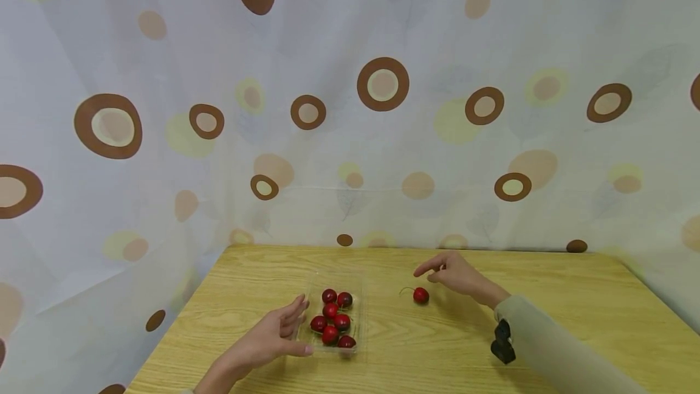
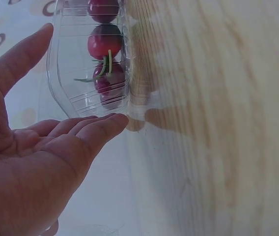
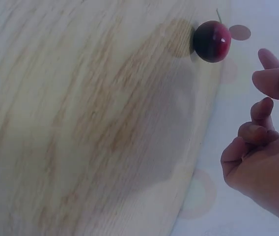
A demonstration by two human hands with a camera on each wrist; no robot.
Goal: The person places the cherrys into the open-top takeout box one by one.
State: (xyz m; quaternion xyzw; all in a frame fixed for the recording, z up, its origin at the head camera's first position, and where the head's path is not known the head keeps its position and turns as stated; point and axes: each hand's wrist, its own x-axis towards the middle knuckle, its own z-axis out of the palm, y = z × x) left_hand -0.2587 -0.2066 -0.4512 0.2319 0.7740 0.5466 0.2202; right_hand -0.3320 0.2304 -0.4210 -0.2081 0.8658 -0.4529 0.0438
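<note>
A clear plastic box [image 1: 360, 306] holds several dark red cherries [image 1: 330, 311] in the head view. At its left side is my left hand [image 1: 270, 336], thumb and fingers spread apart along the wall. Seen from the left wrist, the fingertips of this hand [image 2: 56, 142] come right up to the box's end, and green stems show inside. One loose cherry [image 1: 420, 295] lies on the table right of the box, its thin stem pointing left. Just above it hovers my right hand [image 1: 456, 273], index finger stretched out and the other fingers bent, grasping nothing. The right wrist view shows a gap between hand [image 3: 267, 132] and cherry [image 3: 212, 41].
Both hands are over a light wood-grain table [image 1: 246, 272]. A pale curtain [image 1: 339, 138] with brown and beige circles hangs behind the table and along its left side. A black band [image 1: 502, 342] is on my right sleeve [image 1: 552, 342].
</note>
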